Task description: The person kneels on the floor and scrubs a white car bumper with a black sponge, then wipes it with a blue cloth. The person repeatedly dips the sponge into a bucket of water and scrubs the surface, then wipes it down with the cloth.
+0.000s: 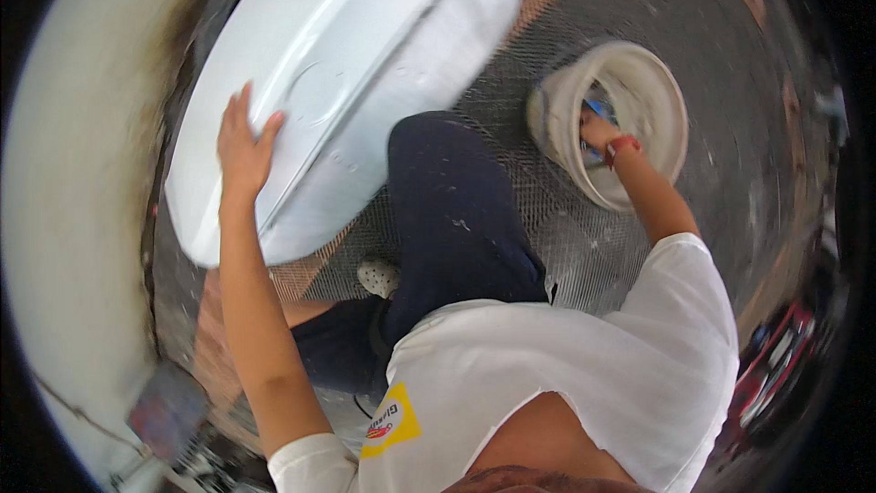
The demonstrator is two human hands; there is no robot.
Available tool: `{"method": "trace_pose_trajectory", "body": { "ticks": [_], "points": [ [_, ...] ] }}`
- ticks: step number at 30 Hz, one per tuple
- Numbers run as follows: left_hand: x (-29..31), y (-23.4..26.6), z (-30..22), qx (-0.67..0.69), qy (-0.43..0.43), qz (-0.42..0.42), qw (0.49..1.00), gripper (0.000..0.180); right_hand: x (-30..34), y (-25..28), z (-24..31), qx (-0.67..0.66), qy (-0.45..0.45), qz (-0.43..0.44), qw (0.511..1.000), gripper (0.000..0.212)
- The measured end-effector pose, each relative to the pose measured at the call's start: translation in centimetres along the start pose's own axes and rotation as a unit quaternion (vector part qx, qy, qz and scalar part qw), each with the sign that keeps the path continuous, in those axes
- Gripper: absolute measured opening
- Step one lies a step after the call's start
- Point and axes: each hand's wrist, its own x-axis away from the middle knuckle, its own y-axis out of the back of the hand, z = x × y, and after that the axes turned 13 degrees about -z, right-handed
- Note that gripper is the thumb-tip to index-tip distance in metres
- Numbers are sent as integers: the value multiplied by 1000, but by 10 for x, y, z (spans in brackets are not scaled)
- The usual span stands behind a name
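A large, smooth white panel [339, 96] with rounded ends and a long ridge leans in front of me on the left; it looks like a vehicle body part. My left hand [245, 151] lies flat on its left side, thumb spread from the fingers. To my right, a whitish, stained bucket [677, 119] is tipped toward me, its mouth facing up. Inside it is my right hand [598, 131], fingers curled and partly hidden. Something blue [599, 108] shows beside those fingers, too blurred to name. A red band [621, 146] circles my right wrist.
A pale, curved wall [78, 173] runs along the left. Dark ribbed matting [584, 260] covers the floor, with reddish-brown strips showing. My bent knee [443, 141] in dark trousers stands between panel and bucket. Blurred clutter [196, 456] lies at the lower left, and a red object [785, 347] at the right edge.
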Motion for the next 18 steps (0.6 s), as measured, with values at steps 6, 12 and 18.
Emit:
{"method": "trace_pose_trajectory", "body": {
  "ticks": [6, 12, 18],
  "points": [
    [5, -6, 1, -33, 34, 7, 999, 82, -88, -9, -101, 296, -196, -45, 934, 35],
    [8, -5, -4, -58, 65, 13, 996, 85, -107, 1, -145, 244, -243, -16, 939, 37],
    [15, -13, -5, -63, 84, -17, 994, 83, -74, 34, -64, -258, -242, 90, 931, 24]
  ]
}}
